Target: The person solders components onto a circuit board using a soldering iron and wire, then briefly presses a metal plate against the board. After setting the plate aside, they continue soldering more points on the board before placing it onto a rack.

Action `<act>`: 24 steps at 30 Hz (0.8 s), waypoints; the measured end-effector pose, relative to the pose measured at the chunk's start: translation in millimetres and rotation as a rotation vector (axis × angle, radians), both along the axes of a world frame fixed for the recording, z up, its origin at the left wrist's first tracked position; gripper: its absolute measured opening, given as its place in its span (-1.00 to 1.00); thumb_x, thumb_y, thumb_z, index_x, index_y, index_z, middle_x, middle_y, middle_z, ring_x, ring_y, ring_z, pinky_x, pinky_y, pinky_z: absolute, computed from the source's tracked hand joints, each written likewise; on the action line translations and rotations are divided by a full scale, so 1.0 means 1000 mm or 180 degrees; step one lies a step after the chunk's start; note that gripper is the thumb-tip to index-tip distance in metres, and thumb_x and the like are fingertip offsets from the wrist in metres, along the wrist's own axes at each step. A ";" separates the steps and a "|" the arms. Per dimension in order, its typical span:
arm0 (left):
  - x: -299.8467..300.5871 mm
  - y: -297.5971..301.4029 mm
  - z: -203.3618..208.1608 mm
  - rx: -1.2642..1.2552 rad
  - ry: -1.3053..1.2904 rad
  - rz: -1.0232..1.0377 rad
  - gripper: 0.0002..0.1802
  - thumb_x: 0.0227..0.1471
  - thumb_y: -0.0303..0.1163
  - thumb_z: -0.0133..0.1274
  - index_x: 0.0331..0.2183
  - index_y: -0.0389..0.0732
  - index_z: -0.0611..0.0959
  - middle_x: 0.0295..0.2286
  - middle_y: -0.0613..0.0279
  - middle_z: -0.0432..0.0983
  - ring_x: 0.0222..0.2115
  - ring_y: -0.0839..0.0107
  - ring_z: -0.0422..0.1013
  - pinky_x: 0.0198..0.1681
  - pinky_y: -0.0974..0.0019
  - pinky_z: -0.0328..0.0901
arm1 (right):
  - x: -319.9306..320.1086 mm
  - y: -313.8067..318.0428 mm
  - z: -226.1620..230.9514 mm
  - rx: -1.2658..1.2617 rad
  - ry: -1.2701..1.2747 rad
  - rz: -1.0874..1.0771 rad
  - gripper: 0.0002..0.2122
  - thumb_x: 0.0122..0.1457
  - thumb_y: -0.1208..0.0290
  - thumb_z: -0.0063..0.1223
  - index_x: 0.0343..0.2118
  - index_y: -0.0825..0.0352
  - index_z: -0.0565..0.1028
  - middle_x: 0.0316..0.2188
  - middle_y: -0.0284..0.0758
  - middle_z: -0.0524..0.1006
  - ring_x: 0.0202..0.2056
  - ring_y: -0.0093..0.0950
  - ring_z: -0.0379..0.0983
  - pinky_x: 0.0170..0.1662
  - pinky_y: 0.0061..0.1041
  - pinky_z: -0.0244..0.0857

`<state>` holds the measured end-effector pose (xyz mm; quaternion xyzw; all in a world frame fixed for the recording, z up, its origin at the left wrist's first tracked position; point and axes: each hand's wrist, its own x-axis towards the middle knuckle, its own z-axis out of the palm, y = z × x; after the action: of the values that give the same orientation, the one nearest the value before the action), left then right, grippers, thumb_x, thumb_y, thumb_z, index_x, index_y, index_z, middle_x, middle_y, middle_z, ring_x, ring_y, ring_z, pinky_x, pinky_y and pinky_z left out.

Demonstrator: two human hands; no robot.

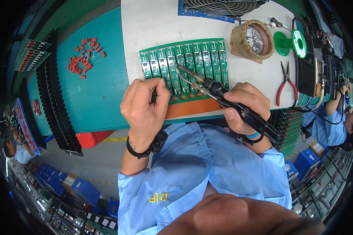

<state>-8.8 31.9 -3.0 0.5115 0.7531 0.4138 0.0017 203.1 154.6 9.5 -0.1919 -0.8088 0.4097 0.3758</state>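
Observation:
A panel of several narrow green circuit boards lies on the white part of the bench in front of me, with an orange strip along its near edge. My right hand is closed around a black soldering iron with a thin metal feed tube beside its tip. The tip reaches the left-middle boards; whether it touches them I cannot tell. At the panel's near left corner, my left hand is closed in a pinch, thumb against index finger. What it pinches, if anything, is hidden.
Loose red components with wire leads lie on the green mat, beside black slotted racks. To the right are a round tub of silvery scraps, a green solder spool and red-handled pliers. A fan stands behind; a co-worker sits right.

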 end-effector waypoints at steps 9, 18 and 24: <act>-0.001 -0.008 0.005 -0.0049 -0.0028 0.0095 -0.85 -0.06 -0.63 0.28 -0.41 -0.26 0.62 -0.61 0.22 0.43 -0.66 0.38 0.30 -0.60 0.33 0.17 | 0.005 0.000 0.002 0.0053 0.0022 -0.0025 -0.69 0.19 0.24 0.25 -0.23 0.44 0.54 -0.51 -0.19 0.53 -0.53 -0.37 0.46 -0.47 -0.47 0.33; -0.007 -0.012 0.002 0.0082 -0.0080 0.0185 -0.85 -0.05 -0.64 0.27 -0.40 -0.25 0.62 -0.61 0.24 0.44 -0.66 0.44 0.29 -0.61 0.36 0.16 | -0.003 -0.003 0.005 0.0094 0.0049 0.0104 -0.69 0.19 0.25 0.25 -0.23 0.45 0.54 -0.50 -0.19 0.53 -0.53 -0.38 0.47 -0.47 -0.48 0.33; -0.009 -0.011 0.001 0.0013 -0.0062 0.0138 -0.85 -0.05 -0.63 0.27 -0.40 -0.26 0.61 -0.59 0.23 0.45 -0.66 0.43 0.30 -0.61 0.35 0.17 | -0.010 -0.004 0.001 0.0033 0.0054 0.0124 -0.70 0.18 0.27 0.26 -0.22 0.46 0.55 -0.50 -0.18 0.54 -0.52 -0.37 0.50 -0.45 -0.48 0.36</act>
<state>-17.6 20.9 -1.5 0.4910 0.7631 0.4202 -0.0009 193.2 150.9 10.2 -0.1707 -0.8113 0.4143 0.3755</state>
